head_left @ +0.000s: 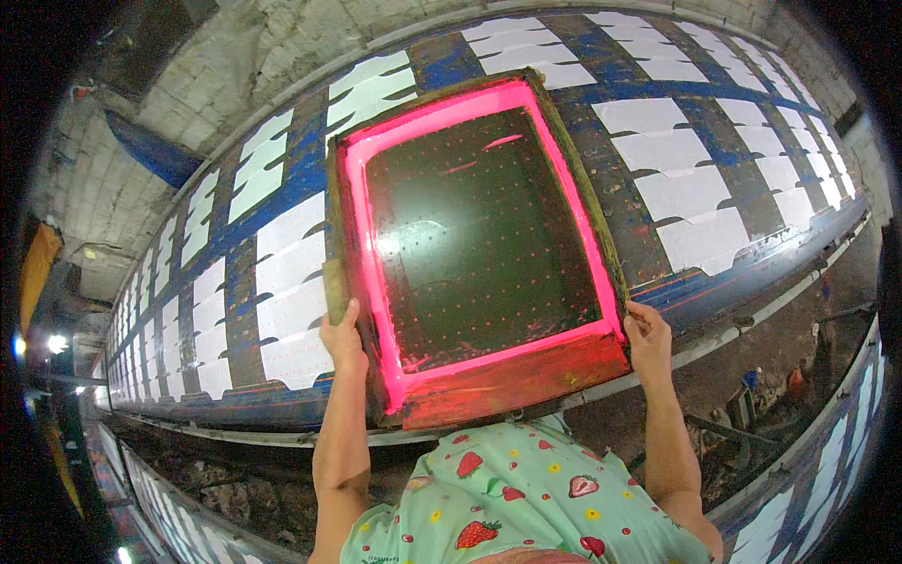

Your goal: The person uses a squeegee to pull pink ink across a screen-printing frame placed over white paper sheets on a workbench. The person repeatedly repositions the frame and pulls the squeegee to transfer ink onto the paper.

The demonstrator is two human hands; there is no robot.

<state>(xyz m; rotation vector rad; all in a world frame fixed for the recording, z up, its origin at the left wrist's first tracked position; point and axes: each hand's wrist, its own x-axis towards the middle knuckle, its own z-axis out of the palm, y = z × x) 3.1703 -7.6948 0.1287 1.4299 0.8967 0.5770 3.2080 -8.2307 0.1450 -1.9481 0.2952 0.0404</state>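
A large screen printing frame lies tilted over the long table in front of me. Its dark mesh carries rows of small dots, and bright pink ink runs along the inside edges. My left hand grips the frame's left side, thumb up, beside a small wooden block fixed there. At the near right corner, my right hand pinches the frame's edge with bent fingers. White cut fabric pieces lie in rows to both sides of the frame; those beneath it are hidden.
The long table has a blue and dark stained top and curves away to both sides. A narrow, littered aisle runs along its near edge. Another table with white pieces stands at lower right. A block wall is behind the far edge.
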